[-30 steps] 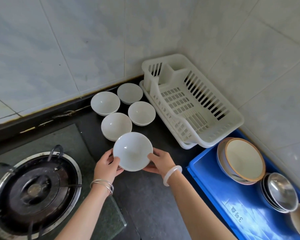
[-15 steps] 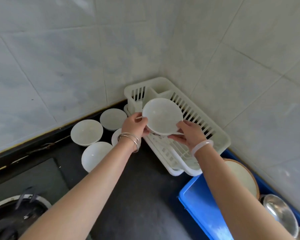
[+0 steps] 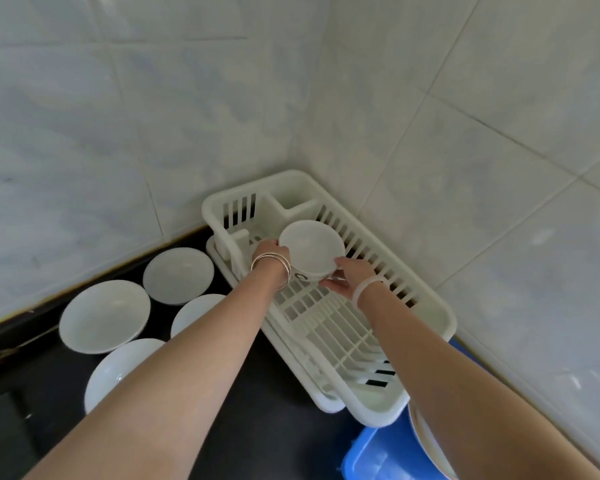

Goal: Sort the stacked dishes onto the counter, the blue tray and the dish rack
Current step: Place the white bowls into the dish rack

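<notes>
Bare forearms, silver bangles (image 3: 272, 268) on left wrist, pale translucent bangle (image 3: 369, 289) on right wrist

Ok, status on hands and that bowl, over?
Gripping white bowl: left hand, right hand. Bowl over dish rack's far end, not yet released. No other dish in rack.

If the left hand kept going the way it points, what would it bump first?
Probably the far slotted wall of the white plastic dish rack, just past the left hand gripping the small white bowl; depth is hard to judge.
</notes>
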Tool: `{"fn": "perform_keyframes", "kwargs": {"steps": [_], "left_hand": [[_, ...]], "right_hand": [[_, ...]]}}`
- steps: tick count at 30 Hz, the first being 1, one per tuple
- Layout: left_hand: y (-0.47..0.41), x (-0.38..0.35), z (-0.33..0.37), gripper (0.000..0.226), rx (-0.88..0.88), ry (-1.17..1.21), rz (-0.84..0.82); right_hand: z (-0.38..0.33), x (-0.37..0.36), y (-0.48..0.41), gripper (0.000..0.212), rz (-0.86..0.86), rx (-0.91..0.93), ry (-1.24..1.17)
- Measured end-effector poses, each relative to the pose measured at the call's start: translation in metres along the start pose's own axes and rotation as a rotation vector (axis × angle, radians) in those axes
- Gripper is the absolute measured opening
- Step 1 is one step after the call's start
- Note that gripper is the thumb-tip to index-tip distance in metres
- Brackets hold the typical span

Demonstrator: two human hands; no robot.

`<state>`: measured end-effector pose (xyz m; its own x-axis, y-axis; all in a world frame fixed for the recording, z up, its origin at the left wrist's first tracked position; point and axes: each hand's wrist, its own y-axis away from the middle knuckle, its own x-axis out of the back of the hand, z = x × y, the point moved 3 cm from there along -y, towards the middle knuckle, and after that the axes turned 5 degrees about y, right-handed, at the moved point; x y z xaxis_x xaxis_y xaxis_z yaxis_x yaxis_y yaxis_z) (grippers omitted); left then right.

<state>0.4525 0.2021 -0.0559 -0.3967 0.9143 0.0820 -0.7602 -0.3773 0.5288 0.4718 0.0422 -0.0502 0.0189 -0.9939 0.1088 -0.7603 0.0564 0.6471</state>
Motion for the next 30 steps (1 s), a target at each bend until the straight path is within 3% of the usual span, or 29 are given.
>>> {"fn": "perform_keyframes", "kwargs": {"steps": [9, 17, 25, 30], "left_hand": [[-0.021, -0.010, 0.002, 0.037, -0.038, -0.239, 0.025], [-0.016, -0.011, 0.004, 0.039, -0.052, -0.236, 0.014], [0.012, -0.002, 0.014, 0.042, -0.089, -0.321, -0.019], [0.049, 0.023, 0.015, 0.033, -0.203, -0.219, -0.024]], "right_hand": [[0.004, -0.005, -0.028, 0.028, 0.032, 0.032, -0.048], [0.009, -0.008, -0.020, 0.037, 0.008, -0.006, -0.134], [0.000, 0.003, 0.012, 0.042, 0.029, 0.046, 0.055], [-0.009, 0.005, 0.061, 0.039, 0.011, 0.265, 0.255]]}}
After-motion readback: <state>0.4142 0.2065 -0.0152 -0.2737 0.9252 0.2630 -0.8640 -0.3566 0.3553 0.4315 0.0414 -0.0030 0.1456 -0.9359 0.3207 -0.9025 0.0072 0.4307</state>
